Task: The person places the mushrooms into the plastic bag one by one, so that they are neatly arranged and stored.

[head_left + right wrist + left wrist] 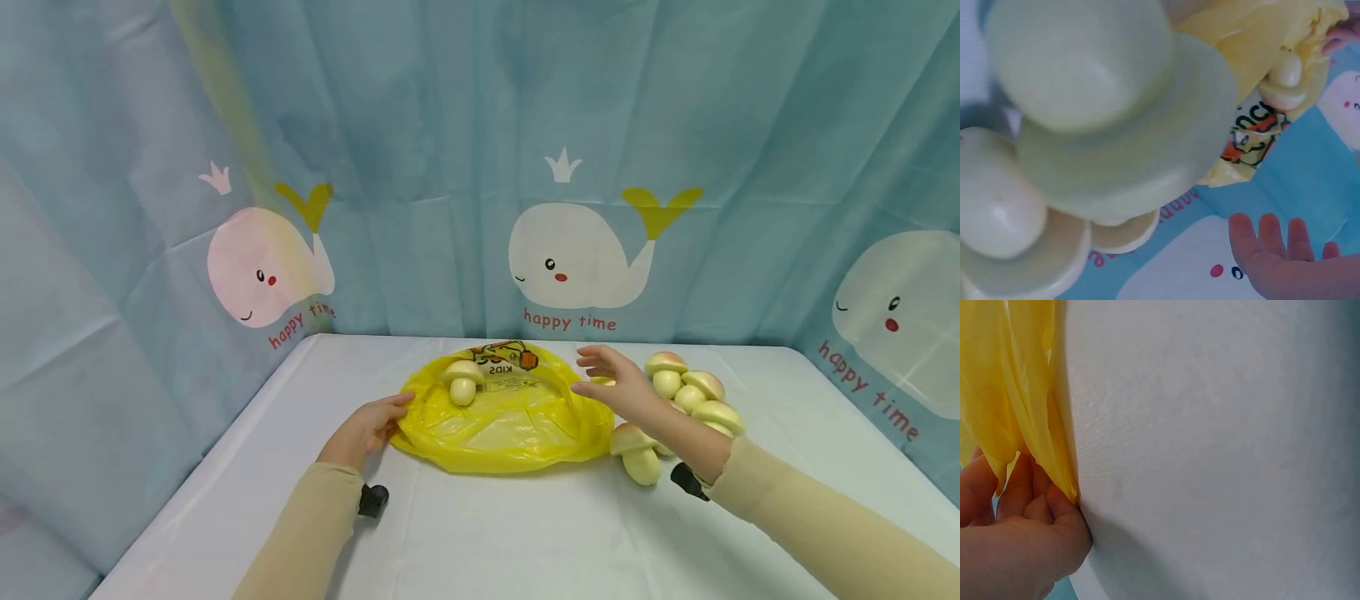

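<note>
A yellow plastic bag [517,454] with a printed cartoon lies spread open on the white table. One toy mushroom [462,385], cream with a rounded cap, sits on it toward the left. At the bag's left edge my left hand [375,421] pinches the thin plastic; the left wrist view shows its folds [1029,394] between thumb and fingers. My right hand [626,387] is held over the bag's right side, fingers extended and apart, with nothing in them. Beside and below that forearm several more toy mushrooms [641,458] lie in a group, partly hidden by the arm.
A white cloth covers the table [480,533]. Behind it and at both sides hang blue curtains [420,167] printed with whales. Toy mushrooms [1085,62] loom very close in the right wrist view.
</note>
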`<state>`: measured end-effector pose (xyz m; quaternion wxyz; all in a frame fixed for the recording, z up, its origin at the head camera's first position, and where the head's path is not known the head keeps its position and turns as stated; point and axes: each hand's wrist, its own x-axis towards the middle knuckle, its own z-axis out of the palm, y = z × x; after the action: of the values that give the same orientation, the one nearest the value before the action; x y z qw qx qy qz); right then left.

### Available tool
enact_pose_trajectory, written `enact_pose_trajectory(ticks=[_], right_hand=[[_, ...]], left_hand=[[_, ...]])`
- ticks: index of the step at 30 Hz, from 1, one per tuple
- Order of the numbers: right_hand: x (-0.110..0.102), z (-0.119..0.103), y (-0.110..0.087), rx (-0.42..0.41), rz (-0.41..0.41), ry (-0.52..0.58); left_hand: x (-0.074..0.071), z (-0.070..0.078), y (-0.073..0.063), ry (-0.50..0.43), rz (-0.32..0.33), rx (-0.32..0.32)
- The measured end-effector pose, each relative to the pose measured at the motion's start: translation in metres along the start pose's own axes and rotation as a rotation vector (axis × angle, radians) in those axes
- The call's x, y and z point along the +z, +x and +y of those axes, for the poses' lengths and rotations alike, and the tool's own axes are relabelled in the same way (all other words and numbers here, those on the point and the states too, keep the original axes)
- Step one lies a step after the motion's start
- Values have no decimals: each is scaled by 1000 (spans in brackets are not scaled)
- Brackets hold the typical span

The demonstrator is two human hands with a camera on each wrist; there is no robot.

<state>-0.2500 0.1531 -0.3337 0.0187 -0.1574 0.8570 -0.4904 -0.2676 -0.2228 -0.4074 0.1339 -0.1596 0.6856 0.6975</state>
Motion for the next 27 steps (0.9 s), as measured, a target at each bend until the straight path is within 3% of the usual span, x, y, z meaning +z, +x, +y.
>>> enact_pose_trajectory(ticks=[5,14,23,27], right_hand=[[-8,11,-11,-48,-36,-35],[-18,28,-25,-230,-94,-152],[-31,44,-34,-297,-228,-251],[-38,51,-38,-288,-235,-384]], left_hand=[[1,0,-2,7,-3,4],[2,0,-2,0,17,0],[2,0,-2,-9,36,-10],[2,0,-2,-3,36,-8]])
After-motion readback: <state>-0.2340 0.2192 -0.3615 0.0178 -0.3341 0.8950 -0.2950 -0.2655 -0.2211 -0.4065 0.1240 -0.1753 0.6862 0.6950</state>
